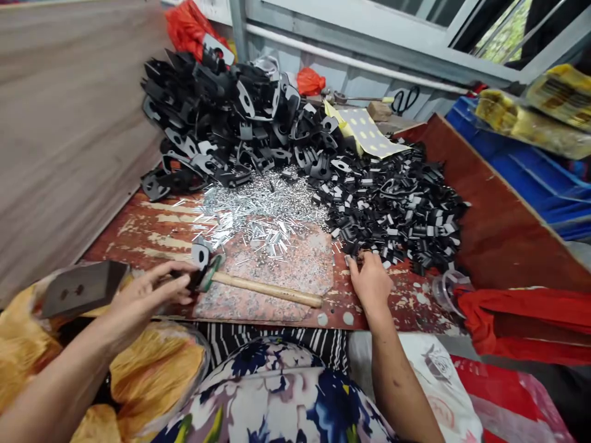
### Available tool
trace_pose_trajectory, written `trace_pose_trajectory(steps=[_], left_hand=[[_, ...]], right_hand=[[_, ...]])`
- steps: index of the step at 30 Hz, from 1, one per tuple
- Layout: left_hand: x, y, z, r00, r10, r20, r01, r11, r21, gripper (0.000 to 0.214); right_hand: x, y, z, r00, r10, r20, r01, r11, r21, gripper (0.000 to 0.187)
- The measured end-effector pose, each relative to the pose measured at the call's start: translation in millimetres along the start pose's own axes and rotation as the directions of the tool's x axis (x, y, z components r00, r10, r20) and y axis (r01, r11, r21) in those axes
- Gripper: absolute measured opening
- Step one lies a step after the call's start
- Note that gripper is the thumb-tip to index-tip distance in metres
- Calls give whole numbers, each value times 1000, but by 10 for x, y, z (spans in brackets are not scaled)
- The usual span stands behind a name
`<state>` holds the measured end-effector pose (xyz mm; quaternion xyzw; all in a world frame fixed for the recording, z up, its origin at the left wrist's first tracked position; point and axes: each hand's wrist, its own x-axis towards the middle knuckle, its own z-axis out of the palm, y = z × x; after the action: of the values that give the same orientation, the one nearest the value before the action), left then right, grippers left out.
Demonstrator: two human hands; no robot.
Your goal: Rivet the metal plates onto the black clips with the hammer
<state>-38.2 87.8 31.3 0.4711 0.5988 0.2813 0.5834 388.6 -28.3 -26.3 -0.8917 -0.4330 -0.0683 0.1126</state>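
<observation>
My left hand is at the left of the worktop, its thumb and fingers closed on a black plastic bracket with an oval hole. Right beside that bracket lies a hammer, its green head near my fingers and its wooden handle pointing right. My right hand rests at the near edge of a heap of small black plastic clips. Its fingers are curled down into the clips, and what they grip is hidden. Between and beyond my hands, loose metal pins are spread over a worn metal plate.
Larger black brackets are piled at the back left. A yellow-and-grey sheet lies on the clips. A wooden board borders the right side. Scissors are at the back. A clear cup and red cloth sit at right.
</observation>
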Motion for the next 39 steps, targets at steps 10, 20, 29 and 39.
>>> trace_pose_trajectory(steps=[10,20,29,39], left_hand=[[60,-314,142,965,-197,-174,40,766,-642,35],[-173,-348,309,880,167,-446,-281,938,-204,29],[-393,-433,435,993,-26,118,31,998,-45,41],[-643,-158,879,954,151,258,-92,969,-229,22]], right_hand=[[-141,-178,47,953,-220,-207,302,703,644,18],[-298,-867,-277,902,-393,-177,387,558,734,14],[-626,-1047,-325,824,-533,-191,455,423,784,26],[-606,-1218,-556,784,-547,-292,553,405,728,36]])
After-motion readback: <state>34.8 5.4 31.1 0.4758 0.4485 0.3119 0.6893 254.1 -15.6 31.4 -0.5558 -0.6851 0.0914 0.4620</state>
